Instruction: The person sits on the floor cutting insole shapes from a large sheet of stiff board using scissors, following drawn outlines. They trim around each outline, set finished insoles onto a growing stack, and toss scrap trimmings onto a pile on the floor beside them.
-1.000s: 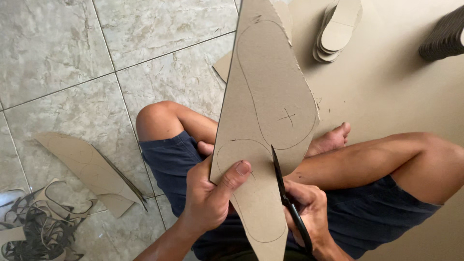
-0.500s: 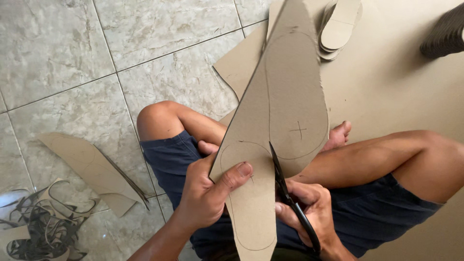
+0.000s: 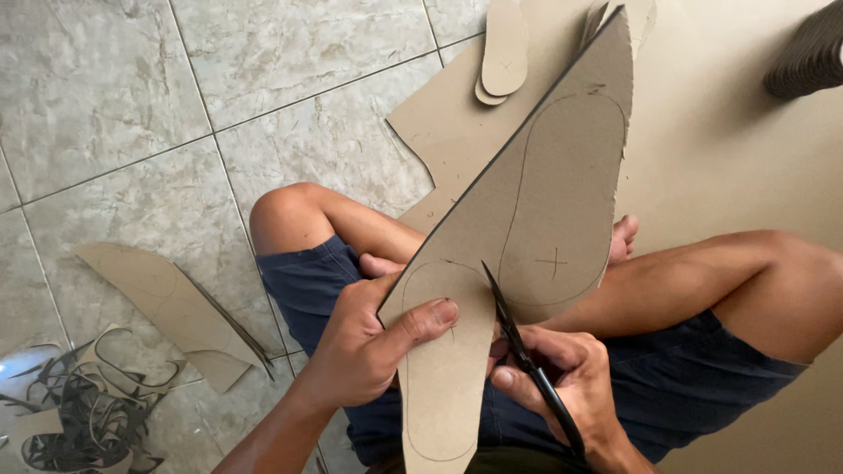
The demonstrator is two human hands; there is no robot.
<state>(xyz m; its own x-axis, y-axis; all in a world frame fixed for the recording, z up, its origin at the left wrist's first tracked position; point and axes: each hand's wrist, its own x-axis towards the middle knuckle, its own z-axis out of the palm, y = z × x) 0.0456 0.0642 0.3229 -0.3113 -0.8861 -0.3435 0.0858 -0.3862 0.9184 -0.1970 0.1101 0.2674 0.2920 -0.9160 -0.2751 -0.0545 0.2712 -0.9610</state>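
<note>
Your big cardboard sheet [image 3: 536, 202] stands tilted over your lap, unsupported at its far tip; it could flop and drag the cut off the pencilled sole line. Your left hand [image 3: 373, 347] is clamped on its lower edge, and your right hand [image 3: 562, 382] is closed around the scissors [image 3: 527, 364], whose blades may nick that thumb. Count: one sheet, two outlines, one pair of scissors.

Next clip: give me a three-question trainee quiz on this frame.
1. True or false: the left hand grips the cardboard sheet.
2. What does the right hand hold? A) knife B) scissors C) pencil
3. Where does the pile of offcut strips lie?

Key: 1 true, thumb on top. 2 B, blades open at the sheet's cut edge. 3 On the tiled floor, to the person's left.
</note>
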